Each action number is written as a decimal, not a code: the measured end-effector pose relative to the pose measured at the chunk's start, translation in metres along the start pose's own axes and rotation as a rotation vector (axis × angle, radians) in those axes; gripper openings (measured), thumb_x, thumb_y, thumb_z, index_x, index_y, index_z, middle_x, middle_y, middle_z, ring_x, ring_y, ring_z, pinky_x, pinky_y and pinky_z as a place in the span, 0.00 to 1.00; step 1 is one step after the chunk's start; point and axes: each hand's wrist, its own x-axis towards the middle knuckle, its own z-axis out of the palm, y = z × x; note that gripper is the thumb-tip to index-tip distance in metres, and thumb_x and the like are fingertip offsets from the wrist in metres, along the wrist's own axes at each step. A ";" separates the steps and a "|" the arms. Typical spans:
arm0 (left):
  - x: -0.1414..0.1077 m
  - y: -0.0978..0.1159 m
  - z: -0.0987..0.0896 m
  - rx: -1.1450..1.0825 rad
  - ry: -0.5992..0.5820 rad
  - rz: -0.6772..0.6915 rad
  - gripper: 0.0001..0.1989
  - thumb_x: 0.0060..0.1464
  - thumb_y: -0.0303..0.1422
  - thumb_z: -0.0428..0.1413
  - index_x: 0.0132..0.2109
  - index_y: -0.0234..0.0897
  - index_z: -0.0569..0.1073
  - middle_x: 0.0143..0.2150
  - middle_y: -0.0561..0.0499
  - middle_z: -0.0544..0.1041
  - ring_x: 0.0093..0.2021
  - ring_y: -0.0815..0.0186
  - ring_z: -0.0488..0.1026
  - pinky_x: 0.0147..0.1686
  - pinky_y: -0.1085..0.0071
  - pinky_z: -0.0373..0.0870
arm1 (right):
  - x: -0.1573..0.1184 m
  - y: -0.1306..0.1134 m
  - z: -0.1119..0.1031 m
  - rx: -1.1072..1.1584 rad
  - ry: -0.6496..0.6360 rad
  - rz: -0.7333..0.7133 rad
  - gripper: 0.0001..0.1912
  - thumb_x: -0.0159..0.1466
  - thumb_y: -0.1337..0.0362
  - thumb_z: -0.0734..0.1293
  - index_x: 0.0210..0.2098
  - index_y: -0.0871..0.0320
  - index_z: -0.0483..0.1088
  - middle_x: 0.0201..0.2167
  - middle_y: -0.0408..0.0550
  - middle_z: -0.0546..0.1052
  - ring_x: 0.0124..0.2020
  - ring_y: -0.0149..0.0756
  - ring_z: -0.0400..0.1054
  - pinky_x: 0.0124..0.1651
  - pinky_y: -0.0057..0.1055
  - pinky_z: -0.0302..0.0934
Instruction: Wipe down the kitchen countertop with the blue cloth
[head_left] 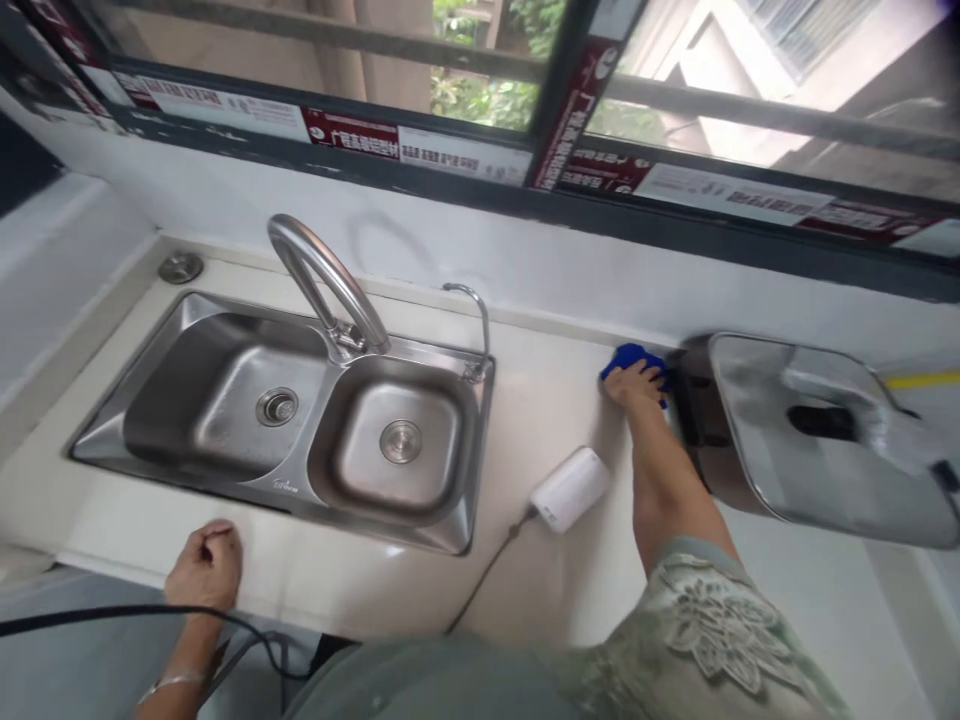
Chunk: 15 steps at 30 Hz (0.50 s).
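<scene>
My right hand [634, 384] reaches to the back of the pale countertop [525, 400] and grips a bunched blue cloth [631, 354], pressing it down near the wall. Some of the cloth shows past the fingers. Just right of it stands a large brown and silver appliance with a lidded top [780, 420]. My left hand [206, 568] rests at the counter's front edge, left of centre, curled into a loose fist with nothing visible in it. It is nearest to the front rim of the double steel sink [300, 480].
A curved steel faucet [322, 270] rises behind the sink, with a thin second spout [480, 310] beside it. A white box-shaped device [570, 488] trails a cord toward me. A black cable [135, 610] crosses at lower left. A round metal cap [180, 267] sits in the back left corner.
</scene>
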 end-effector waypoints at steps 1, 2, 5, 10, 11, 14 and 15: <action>-0.002 0.002 -0.001 -0.020 0.025 -0.046 0.17 0.61 0.35 0.45 0.47 0.37 0.76 0.41 0.44 0.78 0.36 0.59 0.71 0.35 0.65 0.66 | 0.007 -0.010 -0.001 0.006 -0.012 0.046 0.40 0.67 0.58 0.58 0.72 0.75 0.48 0.68 0.87 0.51 0.69 0.72 0.51 0.58 0.76 0.53; -0.003 0.003 -0.002 -0.043 0.047 -0.086 0.17 0.61 0.36 0.46 0.46 0.37 0.77 0.40 0.45 0.78 0.34 0.60 0.70 0.35 0.65 0.65 | 0.011 -0.021 -0.002 0.007 -0.023 0.088 0.41 0.66 0.58 0.60 0.71 0.77 0.49 0.67 0.90 0.51 0.68 0.74 0.52 0.56 0.78 0.53; -0.005 0.006 -0.004 -0.080 0.071 -0.108 0.16 0.60 0.36 0.46 0.44 0.38 0.77 0.37 0.47 0.77 0.32 0.62 0.68 0.34 0.66 0.64 | 0.008 -0.057 -0.002 -0.032 -0.043 0.130 0.43 0.63 0.58 0.64 0.70 0.81 0.51 0.66 0.93 0.53 0.68 0.78 0.53 0.55 0.80 0.53; -0.001 0.002 -0.001 -0.073 0.071 -0.081 0.14 0.60 0.36 0.47 0.43 0.38 0.77 0.37 0.48 0.77 0.30 0.63 0.67 0.33 0.67 0.62 | -0.061 -0.119 0.016 -0.106 0.045 -0.217 0.39 0.63 0.62 0.61 0.68 0.80 0.54 0.66 0.88 0.56 0.67 0.74 0.54 0.57 0.76 0.54; -0.001 0.001 0.000 -0.074 0.069 -0.074 0.14 0.60 0.36 0.47 0.43 0.38 0.77 0.37 0.48 0.77 0.30 0.63 0.66 0.33 0.67 0.62 | -0.079 -0.132 0.021 -0.107 0.075 -0.335 0.37 0.64 0.63 0.60 0.68 0.79 0.55 0.67 0.86 0.56 0.67 0.73 0.54 0.58 0.73 0.54; 0.001 -0.001 0.001 -0.060 0.063 -0.071 0.15 0.60 0.36 0.47 0.44 0.39 0.77 0.37 0.48 0.78 0.30 0.63 0.66 0.33 0.67 0.61 | -0.119 -0.164 0.030 -0.069 0.124 -0.650 0.34 0.65 0.65 0.58 0.69 0.74 0.56 0.69 0.78 0.57 0.68 0.69 0.53 0.62 0.67 0.51; 0.001 -0.001 0.001 -0.048 0.059 -0.083 0.15 0.61 0.36 0.47 0.44 0.40 0.77 0.36 0.48 0.78 0.30 0.62 0.66 0.33 0.67 0.60 | -0.127 -0.169 0.030 -0.055 0.121 -0.718 0.34 0.66 0.64 0.57 0.69 0.72 0.56 0.69 0.76 0.57 0.69 0.68 0.52 0.63 0.66 0.50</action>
